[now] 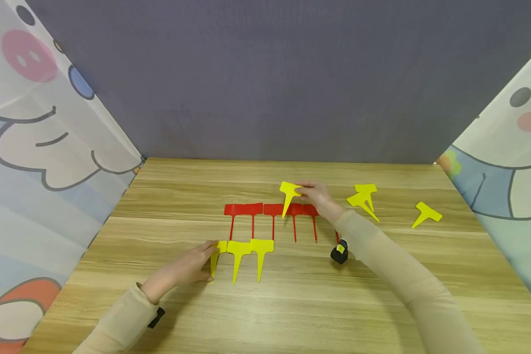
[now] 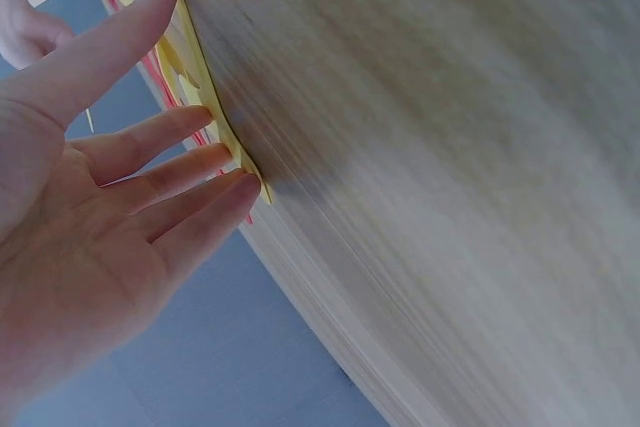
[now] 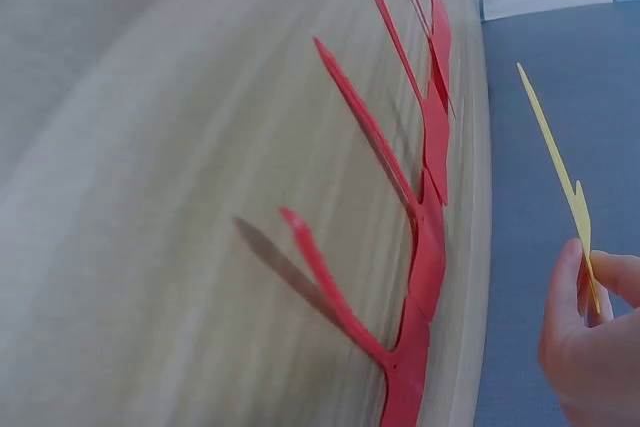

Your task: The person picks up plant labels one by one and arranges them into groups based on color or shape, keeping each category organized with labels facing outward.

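My right hand pinches a yellow T-shaped plant label by one end of its head, stem hanging down. In the right wrist view, thumb and finger hold this label above the table. Below it runs a row of red T-shaped plant labels, partly covered by the right arm. My left hand lies at the leftmost label of a short yellow row, fingers at its head and thumb near its stem tip. Fairly straight fingers touch it in the left wrist view. Two more yellow labels continue that row rightward.
Two overlapping yellow labels lie on the wooden table right of the right hand, and a single yellow label lies farther right. A grey panel stands behind the table, with printed cloths on both sides.
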Tool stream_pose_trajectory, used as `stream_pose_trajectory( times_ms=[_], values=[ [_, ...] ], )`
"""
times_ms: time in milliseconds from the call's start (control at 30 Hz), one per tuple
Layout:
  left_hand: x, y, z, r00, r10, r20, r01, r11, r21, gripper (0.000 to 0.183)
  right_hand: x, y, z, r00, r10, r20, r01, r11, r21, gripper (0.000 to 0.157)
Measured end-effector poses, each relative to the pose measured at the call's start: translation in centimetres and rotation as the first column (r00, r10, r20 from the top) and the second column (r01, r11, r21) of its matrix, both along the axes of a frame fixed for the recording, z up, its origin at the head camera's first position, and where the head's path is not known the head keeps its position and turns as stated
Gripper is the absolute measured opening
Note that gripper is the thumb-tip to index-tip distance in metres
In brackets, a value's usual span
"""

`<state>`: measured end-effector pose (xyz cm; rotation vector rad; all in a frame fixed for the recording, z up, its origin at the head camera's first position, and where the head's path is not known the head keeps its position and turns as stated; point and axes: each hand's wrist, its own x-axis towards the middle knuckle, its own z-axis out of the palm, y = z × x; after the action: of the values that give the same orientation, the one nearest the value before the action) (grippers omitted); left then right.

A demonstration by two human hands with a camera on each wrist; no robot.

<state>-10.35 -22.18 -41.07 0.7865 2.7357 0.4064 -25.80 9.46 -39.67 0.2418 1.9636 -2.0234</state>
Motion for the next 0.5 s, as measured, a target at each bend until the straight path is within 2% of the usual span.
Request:
stream_pose_trajectory(
  times_ms=[267, 500],
  values=[
    [0.0, 0.0, -0.2, 1.000, 0.005, -0.017, -0.005, 1.000, -0.014, 0.063, 1.9, 0.5, -0.6, 0.997, 0.072, 0.015, -0.072, 0.997, 0.007, 0.039],
    [0.1, -0.1, -0.4, 1.000, -0.002, -0.015, 0.002, 1.000, -0.002, 0.064, 3.6, 0.8, -1.1, 0.995, 0.089, 0.051, -0.091, 0.995, 0.034, 0.037]
  ],
)
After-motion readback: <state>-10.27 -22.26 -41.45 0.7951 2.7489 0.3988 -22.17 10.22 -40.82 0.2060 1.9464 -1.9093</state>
